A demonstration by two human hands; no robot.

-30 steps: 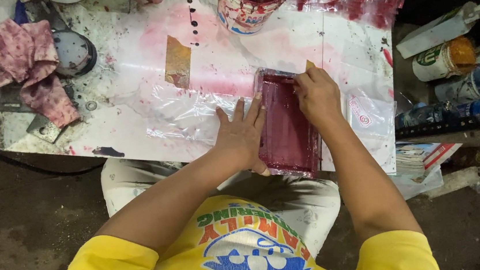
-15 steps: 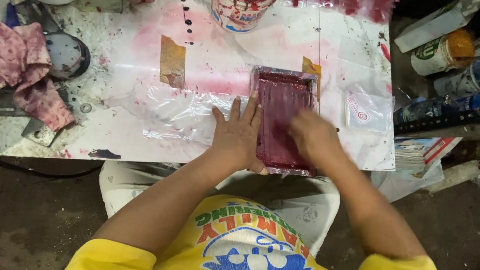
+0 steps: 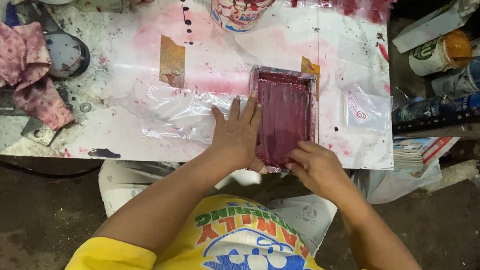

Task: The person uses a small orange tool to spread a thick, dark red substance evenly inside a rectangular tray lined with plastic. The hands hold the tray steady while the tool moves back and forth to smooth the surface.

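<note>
Your left hand (image 3: 239, 135) lies flat, fingers spread, on the left edge of the dark red printing screen (image 3: 284, 113), which sits at the tabletop's (image 3: 128, 52) near edge. Your right hand (image 3: 315, 166) curls over its bottom edge. 1 paint-smeared bucket (image 3: 240, 4) stands above it, stained rags (image 3: 20, 67) lie left, and a white carton (image 3: 435, 19) and orange-topped can (image 3: 441, 53) sit right.

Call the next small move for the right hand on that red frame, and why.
Probably push the right hand back up the red frame toward the far edge. It sits at the near edge, fingers on the frame's bottom rim, while the left hand lies flat along the frame's left side, pinning it to the stained table.
</note>
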